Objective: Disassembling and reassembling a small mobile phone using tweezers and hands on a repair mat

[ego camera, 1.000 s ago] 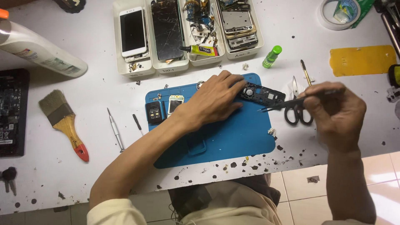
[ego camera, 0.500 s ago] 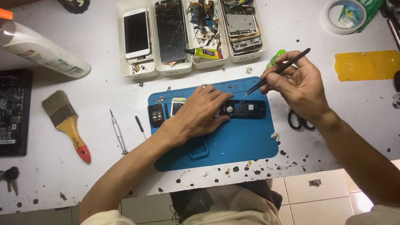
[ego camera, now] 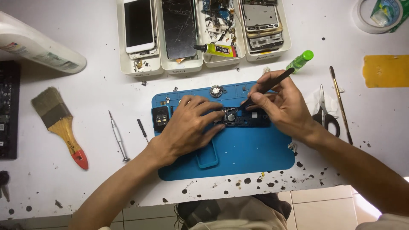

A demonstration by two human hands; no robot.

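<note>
On the blue work mat (ego camera: 251, 153) lies a long black phone part (ego camera: 243, 118) with a small round piece in it. My left hand (ego camera: 187, 127) presses flat on the part's left end, pinning it to the mat. My right hand (ego camera: 281, 104) grips a thin black tool (ego camera: 272, 85) like a pen; its tip touches the part near the round piece. A small black module (ego camera: 160, 119) rests at the mat's left edge, and a round silver piece (ego camera: 216, 90) sits near the mat's top edge.
Several white trays (ego camera: 181, 66) with phones and parts line the back. Scissors (ego camera: 326, 115), a thin stick (ego camera: 339, 102) and a green bottle (ego camera: 300, 61) lie right. A screwdriver (ego camera: 118, 136), paintbrush (ego camera: 59, 123) and white bottle (ego camera: 40, 51) lie left.
My right hand left the scissors on the table, took up the thin black tool, and lowered its tip onto the phone part. My left hand stayed on the part.
</note>
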